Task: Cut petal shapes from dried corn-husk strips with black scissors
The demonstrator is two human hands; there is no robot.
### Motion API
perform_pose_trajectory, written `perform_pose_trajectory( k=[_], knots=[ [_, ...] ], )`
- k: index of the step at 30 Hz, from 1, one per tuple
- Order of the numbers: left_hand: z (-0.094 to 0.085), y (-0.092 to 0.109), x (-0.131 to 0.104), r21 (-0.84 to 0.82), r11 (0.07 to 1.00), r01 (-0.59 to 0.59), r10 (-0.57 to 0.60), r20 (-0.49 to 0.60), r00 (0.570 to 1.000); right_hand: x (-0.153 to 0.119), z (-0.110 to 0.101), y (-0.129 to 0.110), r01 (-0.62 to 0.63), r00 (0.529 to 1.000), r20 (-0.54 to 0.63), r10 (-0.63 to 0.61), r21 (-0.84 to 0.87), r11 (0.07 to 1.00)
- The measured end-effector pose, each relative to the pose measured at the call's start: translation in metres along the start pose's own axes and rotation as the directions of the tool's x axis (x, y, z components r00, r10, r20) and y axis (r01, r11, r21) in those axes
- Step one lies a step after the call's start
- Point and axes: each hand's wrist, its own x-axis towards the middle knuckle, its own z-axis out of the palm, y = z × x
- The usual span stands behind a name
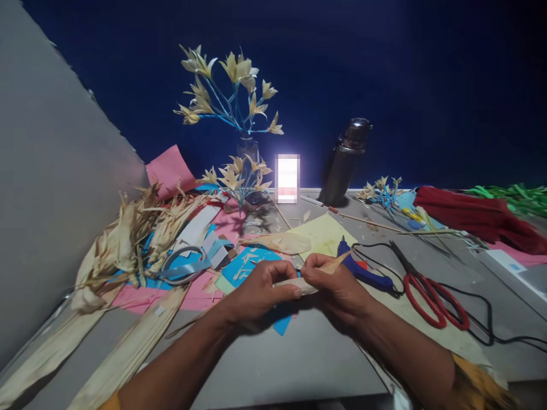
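Note:
Between my two hands, low over the middle of the table, is a pale strip of dried corn husk (308, 286). My left hand (262, 293) pinches its left end with thumb and fingers. My right hand (337, 285) is closed on the other end, and a pointed tip of the husk sticks out past its fingers to the upper right. Blue paper (245, 267) lies just beyond my left hand. A blue glue gun (367, 273) rests right of my right hand, and scissors with red handles (429, 296) lie farther right.
Dried husks (128, 245) pile up at left beside a roll of tape (183, 265). Husk flowers on blue stems (233, 108) stand in a bottle at the back, near a dark flask (344, 165). A black cord (478, 296) runs off right; red cloth (474, 216) lies behind.

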Motion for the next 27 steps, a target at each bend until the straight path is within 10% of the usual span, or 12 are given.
perform_pose_trajectory(
  k=[27],
  knots=[
    [0.001, 0.0, 0.002, -0.231, 0.973, -0.012, -0.008, -0.084, 0.996, -0.001, 0.001, -0.002, 0.052, 0.999, 0.012, -0.053, 0.096, 0.994]
  ],
)
